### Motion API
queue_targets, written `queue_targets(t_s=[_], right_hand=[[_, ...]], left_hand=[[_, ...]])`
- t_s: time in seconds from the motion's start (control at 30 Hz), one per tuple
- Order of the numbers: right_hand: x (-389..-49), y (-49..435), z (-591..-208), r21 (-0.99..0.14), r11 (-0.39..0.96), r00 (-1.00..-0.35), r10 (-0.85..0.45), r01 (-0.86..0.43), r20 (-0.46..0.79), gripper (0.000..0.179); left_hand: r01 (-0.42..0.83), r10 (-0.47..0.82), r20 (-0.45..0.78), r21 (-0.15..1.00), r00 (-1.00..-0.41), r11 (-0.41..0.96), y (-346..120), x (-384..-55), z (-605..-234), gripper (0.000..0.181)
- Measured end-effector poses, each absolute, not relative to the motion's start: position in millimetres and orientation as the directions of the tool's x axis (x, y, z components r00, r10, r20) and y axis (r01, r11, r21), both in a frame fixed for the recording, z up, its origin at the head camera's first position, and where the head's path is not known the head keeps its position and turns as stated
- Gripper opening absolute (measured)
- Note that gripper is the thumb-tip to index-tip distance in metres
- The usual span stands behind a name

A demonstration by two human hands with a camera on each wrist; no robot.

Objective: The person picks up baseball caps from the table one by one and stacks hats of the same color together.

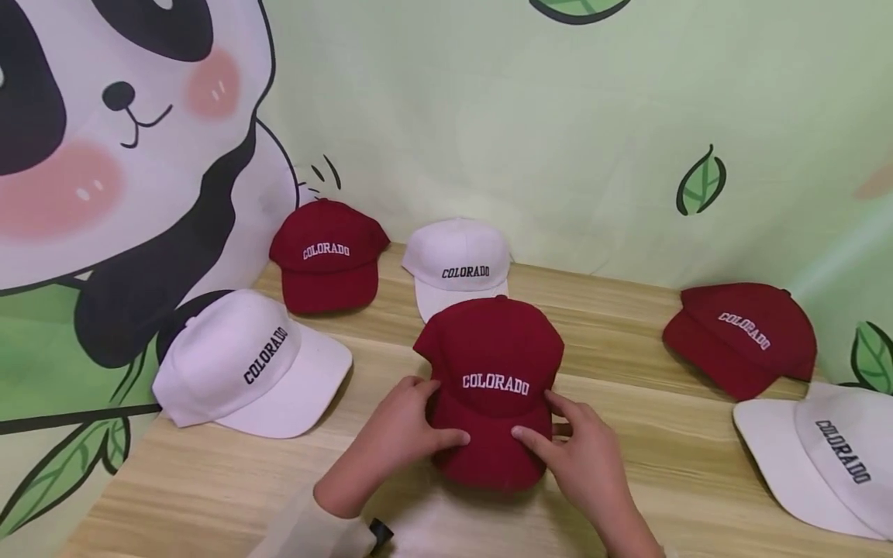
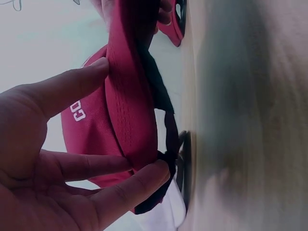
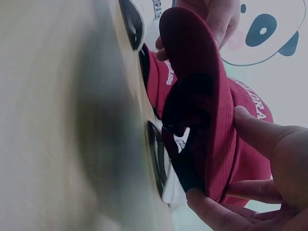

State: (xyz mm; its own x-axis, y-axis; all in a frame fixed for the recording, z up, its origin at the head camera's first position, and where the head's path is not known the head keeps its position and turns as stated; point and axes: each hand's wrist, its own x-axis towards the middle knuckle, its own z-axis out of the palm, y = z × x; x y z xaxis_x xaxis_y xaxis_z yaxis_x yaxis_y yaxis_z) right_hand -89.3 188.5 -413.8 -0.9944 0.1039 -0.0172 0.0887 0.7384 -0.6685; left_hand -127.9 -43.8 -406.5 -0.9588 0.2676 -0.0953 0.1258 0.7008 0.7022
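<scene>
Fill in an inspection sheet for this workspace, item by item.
Surface: wood-grained table.
Job's things: red cap, lettered COLORADO, held off the table; two other red caps and three white caps around it.
Clutter: nothing seen.
Hands: left hand and right hand grip the held cap from opposite sides, thumbs on the brim.
Cables: nothing seen.
Surroundings: pale green backdrop printed with a panda and leaves.
</scene>
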Motion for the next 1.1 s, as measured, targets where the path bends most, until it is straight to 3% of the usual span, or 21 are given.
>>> queue_targets(t_s=[0.5,0.73,1.1], right_hand=[[-76,169,-440,-0.638,0.766,-0.997,0.055,0.074,-0.050,0.068],[-76,167,-444,-0.553,0.832,-0.998,0.034,0.053,-0.045,0.067],[-74,163,-443,-0.516,0.857,-0.999,-0.014,0.007,-0.037,0.061]], left_hand=[[0.105,0.252,-0.134,0.656,-0.958,0.748,-58,-106,-424,0.074],[0.134,0.268,-0.128,0.619,-0.955,0.774,-56,-106,-431,0.066],[0.195,0.308,-0.105,0.577,-0.945,0.793,-56,-108,-432,0.051]])
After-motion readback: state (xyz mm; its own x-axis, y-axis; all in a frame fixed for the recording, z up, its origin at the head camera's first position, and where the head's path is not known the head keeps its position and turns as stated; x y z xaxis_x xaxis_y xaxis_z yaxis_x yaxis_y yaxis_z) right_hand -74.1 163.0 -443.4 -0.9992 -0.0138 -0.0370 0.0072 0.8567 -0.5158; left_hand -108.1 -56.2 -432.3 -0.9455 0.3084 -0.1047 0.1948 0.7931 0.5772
